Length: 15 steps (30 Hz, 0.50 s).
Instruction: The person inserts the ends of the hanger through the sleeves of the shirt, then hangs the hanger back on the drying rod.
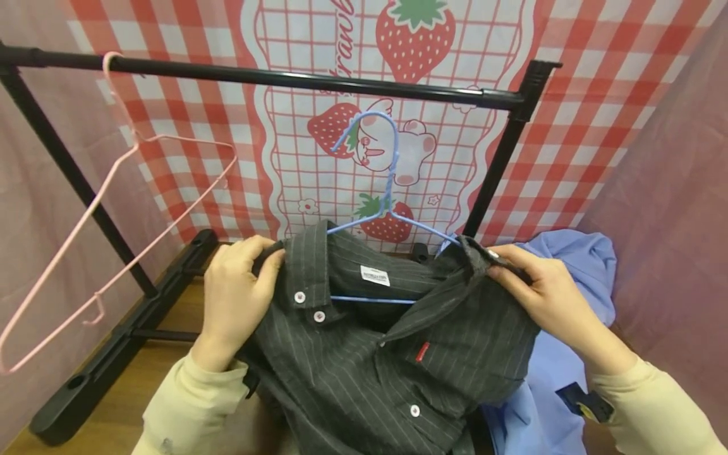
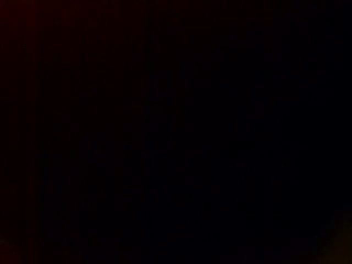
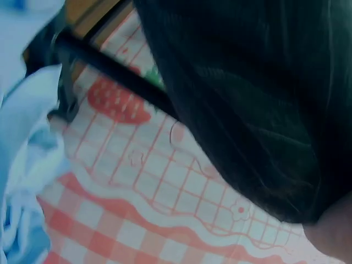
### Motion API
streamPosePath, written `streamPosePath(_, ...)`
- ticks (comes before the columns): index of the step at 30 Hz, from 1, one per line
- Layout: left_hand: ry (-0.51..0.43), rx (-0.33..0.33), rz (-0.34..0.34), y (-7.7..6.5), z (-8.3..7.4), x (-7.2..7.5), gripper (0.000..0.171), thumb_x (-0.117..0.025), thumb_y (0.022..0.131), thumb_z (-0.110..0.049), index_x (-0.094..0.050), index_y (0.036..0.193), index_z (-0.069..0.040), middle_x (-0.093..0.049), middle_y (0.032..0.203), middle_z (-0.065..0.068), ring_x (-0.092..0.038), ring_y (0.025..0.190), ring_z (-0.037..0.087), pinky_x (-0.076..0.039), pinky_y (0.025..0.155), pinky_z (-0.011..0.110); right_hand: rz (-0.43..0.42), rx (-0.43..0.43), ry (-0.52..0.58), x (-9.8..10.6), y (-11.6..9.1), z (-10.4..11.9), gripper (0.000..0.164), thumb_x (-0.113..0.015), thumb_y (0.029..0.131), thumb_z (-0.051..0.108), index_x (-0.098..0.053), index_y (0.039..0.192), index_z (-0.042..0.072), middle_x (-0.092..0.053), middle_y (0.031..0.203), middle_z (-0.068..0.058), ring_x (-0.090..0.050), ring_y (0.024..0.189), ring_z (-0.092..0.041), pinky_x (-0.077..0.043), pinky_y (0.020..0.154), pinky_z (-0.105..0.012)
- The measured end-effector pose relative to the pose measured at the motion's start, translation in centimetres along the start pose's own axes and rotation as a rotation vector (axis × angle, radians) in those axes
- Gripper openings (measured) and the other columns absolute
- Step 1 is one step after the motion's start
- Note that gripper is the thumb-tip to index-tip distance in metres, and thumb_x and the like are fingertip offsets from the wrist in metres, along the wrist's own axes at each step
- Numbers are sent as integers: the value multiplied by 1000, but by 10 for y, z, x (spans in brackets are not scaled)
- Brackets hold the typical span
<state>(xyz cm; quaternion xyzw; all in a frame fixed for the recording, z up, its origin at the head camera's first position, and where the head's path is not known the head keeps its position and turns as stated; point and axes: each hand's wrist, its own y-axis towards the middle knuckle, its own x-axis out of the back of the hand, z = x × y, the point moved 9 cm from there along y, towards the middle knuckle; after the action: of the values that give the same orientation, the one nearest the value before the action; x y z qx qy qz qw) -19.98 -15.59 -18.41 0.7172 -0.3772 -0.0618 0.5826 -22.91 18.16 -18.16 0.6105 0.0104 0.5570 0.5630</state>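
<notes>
Both hands hold up a dark grey pinstriped shirt [image 1: 352,360] with white buttons, one at each shoulder. The left hand [image 1: 236,294] pinches the shoulder on the left between thumb and fingers. On the other side the right hand [image 1: 546,294] pinches the shirt by its collar and shoulder. A blue wire hanger [image 1: 392,170] sits inside the shirt, its hook rising above the collar and its lower bar showing across the neck opening. In the right wrist view the dark shirt cloth [image 3: 242,110] hangs beside part of the hand [image 3: 333,231]. The left wrist view is almost black.
A black garment rack [image 1: 296,79] spans the back, its rail above the blue hook. On its left end hangs a pink hanger [image 1: 74,234]. Light blue clothing [image 1: 560,373] lies at the right. Behind stands a red checked strawberry cloth [image 1: 199,95].
</notes>
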Motion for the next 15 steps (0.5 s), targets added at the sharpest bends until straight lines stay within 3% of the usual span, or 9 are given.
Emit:
streamPosePath(3,-22,31,60,2,6,0,8,-69,79,-11,-66,81,-4,-67,76,12,-58,67,27,-40,63,38,-47,-17,3,5,-2,-1,24,-65,80,2,-66,100,16,-59,87,25,-49,69,6,-37,62,-13)
streamPosePath(7,-55,188,205,-1,35,3,18,-63,86,-25,-67,90,-8,-68,84,10,-56,67,21,-42,64,35,-132,2,1,14,-5,-3,19,-66,79,1,-66,94,12,-57,79,25,-44,61,5,-35,57,-15)
streamPosePath(11,-257,354,361,-12,65,-5,23,-54,91,-28,-62,94,-6,-59,77,0,-45,62,9,-39,58,24,-188,-12,24,20,-9,-11,7,-65,79,1,-65,84,7,-50,65,16,-38,53,5,-31,49,-16)
streamPosePath(15,-505,441,480,-24,76,-20,30,-42,97,-26,-56,99,0,-58,82,-8,-54,73,3,-46,65,20,-198,-27,31,21,-9,-17,3,-63,81,4,-63,79,5,-44,59,11,-35,49,5,-28,44,-17)
